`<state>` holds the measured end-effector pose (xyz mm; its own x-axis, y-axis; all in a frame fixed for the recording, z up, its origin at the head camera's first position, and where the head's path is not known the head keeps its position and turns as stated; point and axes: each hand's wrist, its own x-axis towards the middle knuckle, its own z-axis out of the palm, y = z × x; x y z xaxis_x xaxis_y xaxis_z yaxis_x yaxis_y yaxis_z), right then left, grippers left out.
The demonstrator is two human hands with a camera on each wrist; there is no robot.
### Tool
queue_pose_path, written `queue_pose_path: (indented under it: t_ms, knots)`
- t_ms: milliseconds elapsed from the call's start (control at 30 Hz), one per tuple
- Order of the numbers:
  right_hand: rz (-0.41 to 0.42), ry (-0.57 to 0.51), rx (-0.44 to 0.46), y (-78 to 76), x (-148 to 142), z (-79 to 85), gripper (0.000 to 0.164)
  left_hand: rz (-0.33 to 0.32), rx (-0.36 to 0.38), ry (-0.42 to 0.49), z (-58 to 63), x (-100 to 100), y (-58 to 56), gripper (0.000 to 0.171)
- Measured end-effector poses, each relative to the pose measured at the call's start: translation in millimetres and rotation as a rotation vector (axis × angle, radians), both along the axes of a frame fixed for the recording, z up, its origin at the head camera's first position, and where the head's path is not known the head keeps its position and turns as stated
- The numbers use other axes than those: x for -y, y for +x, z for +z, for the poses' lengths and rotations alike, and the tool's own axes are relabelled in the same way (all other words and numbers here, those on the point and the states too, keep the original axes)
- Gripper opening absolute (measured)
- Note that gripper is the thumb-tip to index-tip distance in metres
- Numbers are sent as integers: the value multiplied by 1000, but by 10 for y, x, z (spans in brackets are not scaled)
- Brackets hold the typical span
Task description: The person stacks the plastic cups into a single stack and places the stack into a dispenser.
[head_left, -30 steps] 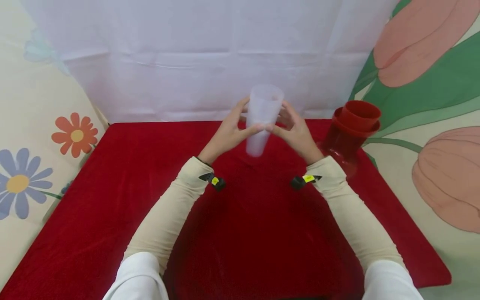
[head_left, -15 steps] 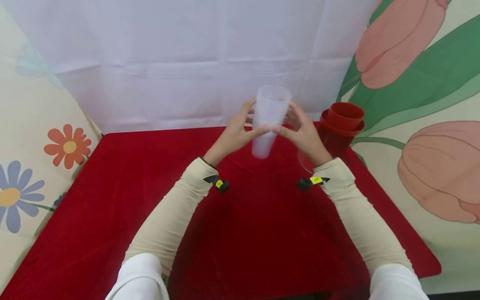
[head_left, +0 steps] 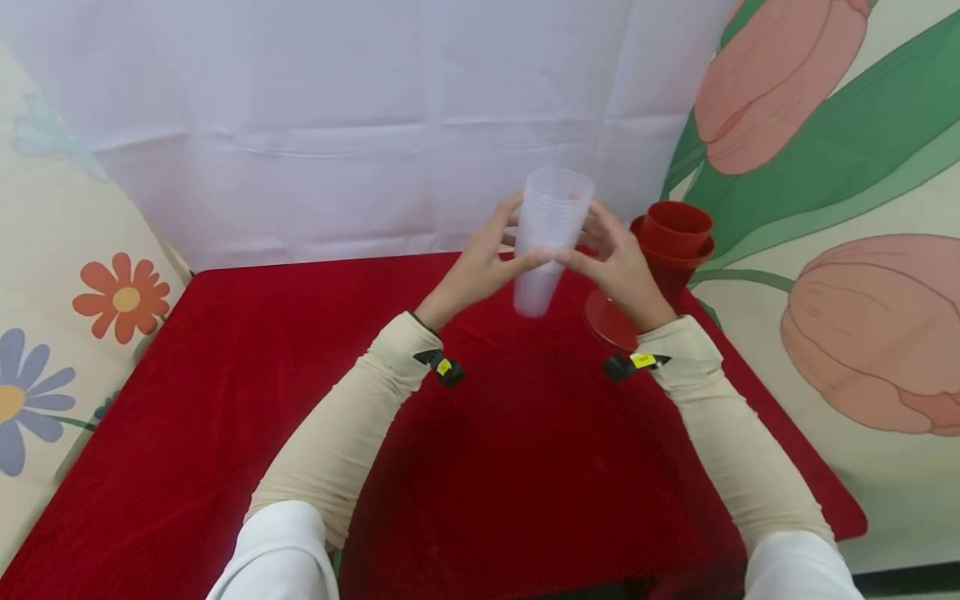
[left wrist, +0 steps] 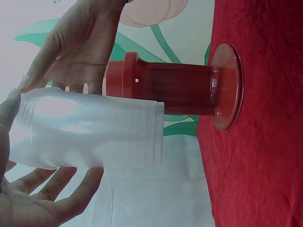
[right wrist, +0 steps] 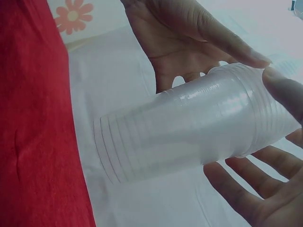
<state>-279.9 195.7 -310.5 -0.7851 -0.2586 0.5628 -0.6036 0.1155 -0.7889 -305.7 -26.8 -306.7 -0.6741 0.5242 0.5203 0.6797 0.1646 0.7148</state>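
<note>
A tall stack of nested clear plastic cups [head_left: 553,212] is held in the air above the back of the table, mouths up and leaning slightly. My left hand [head_left: 480,267] grips its left side. My right hand [head_left: 619,271] grips the other side, the two thumbs meeting on the near face. In the left wrist view, the right hand [left wrist: 80,52] shows across the cups [left wrist: 90,127], fingers curving behind them. Ridged rims of several cups [right wrist: 189,127] show in the right wrist view. Right behind my right hand stands a red cup dispenser [head_left: 675,237], partly hidden by it.
The dispenser has a see-through red tube [left wrist: 177,90] on a round base [left wrist: 228,87]. A red cloth [head_left: 480,467] covers the table. White sheeting [head_left: 300,125] hangs behind, and flower-printed curtains [head_left: 847,333] flank the sides.
Both hands have shifted the cup stack to the right, closer to the red dispenser. The head view has turned right, so the table and dispenser appear further left. The grip looks unchanged.
</note>
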Motion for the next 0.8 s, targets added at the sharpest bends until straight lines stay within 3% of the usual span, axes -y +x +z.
queue_pose_path:
  t_ms: [233,533,800]
  knots:
    - [17,-24,-8,-25,6,49,70,-22,-9,13,72,2,-5,80]
    - [-47,-15,-13,67,-140,32,69,-74,-29,16,72,-172,-43,81]
    - [-42,-172,-4,152,-361,105,65,-148,-57,-29,289,-478,-147,81]
